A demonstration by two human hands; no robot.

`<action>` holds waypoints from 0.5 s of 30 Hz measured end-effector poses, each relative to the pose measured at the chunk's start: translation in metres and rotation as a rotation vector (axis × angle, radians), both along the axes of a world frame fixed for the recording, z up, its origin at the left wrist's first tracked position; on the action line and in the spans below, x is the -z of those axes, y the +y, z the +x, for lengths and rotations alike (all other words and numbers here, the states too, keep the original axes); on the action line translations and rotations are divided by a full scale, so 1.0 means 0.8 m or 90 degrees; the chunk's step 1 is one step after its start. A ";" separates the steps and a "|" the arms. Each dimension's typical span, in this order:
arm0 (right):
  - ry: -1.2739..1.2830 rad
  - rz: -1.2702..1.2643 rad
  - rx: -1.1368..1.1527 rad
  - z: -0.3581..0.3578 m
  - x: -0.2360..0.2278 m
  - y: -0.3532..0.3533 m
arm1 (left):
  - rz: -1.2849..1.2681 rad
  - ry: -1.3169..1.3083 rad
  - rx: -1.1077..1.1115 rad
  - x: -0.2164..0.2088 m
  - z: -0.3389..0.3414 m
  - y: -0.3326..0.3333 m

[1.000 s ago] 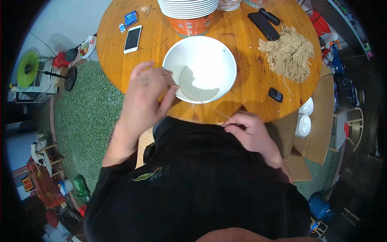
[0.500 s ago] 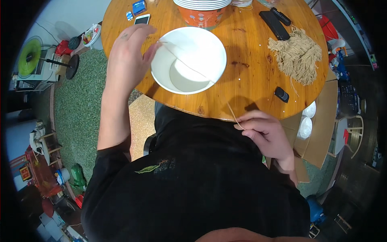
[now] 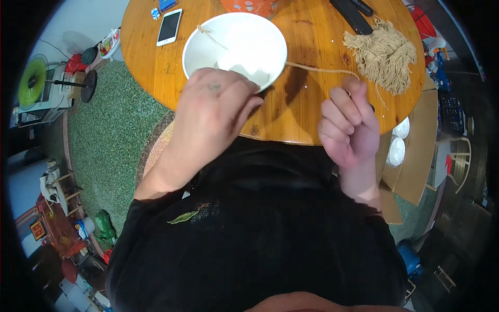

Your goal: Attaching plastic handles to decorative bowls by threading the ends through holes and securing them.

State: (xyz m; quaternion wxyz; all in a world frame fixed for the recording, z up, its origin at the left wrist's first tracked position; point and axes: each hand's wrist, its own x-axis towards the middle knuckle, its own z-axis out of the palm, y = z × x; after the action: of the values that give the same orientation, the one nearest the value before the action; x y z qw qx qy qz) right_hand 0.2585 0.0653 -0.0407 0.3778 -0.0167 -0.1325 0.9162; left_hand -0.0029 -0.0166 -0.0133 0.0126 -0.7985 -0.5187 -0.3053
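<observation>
A white paper bucket point(image 3: 208, 32) stands tilted near the table's front edge, its open mouth facing me. My left hand point(image 3: 215, 101) reaches over its near rim, with fingers inside and thumb outside, pinching the wall. The fingertips are partly hidden. To the right, my raised right hand point(image 3: 351, 114) is closed, with thumb and forefinger pinching the end of a tan cord point(image 3: 322, 69). That cord runs leftward from the fingers to the bucket's right side. At the left rim, a knotted piece of cord point(image 3: 202, 29) pokes through and trails inside the bucket.
A bundle of tan cords point(image 3: 387, 57) lies at the table's right, beside a black long object point(image 3: 352, 18). A white phone point(image 3: 170, 27) rests at the left. Behind the bucket stands an orange patterned bucket point(image 3: 252, 6). An open cardboard box point(image 3: 410, 161) is right of the table.
My left hand has moved from the left rim to the bucket's near rim. My right hand has risen and moved away, drawing the cord out to the right. The bucket has tipped.
</observation>
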 end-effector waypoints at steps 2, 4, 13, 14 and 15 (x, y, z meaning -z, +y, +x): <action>0.041 0.006 -0.039 -0.006 0.010 0.007 | 0.040 -0.034 -0.057 -0.005 0.003 -0.001; 0.044 -0.010 -0.046 -0.014 0.014 0.004 | 0.050 -0.083 -0.022 -0.006 0.012 -0.009; 0.085 0.053 -0.038 -0.037 0.023 -0.017 | -0.207 -0.397 0.015 -0.014 0.064 -0.013; 0.085 0.053 -0.037 -0.039 0.021 -0.020 | -0.268 -0.439 0.014 -0.013 0.066 -0.013; -0.020 0.137 0.024 -0.041 0.017 -0.025 | -0.329 -0.481 0.014 -0.013 0.068 -0.013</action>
State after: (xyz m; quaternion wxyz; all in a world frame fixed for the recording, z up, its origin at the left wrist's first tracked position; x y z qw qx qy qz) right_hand 0.2255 0.0456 -0.0543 0.3925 0.0069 -0.2357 0.8890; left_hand 0.0514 -0.0272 -0.0027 -0.3806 -0.6134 -0.5374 -0.4360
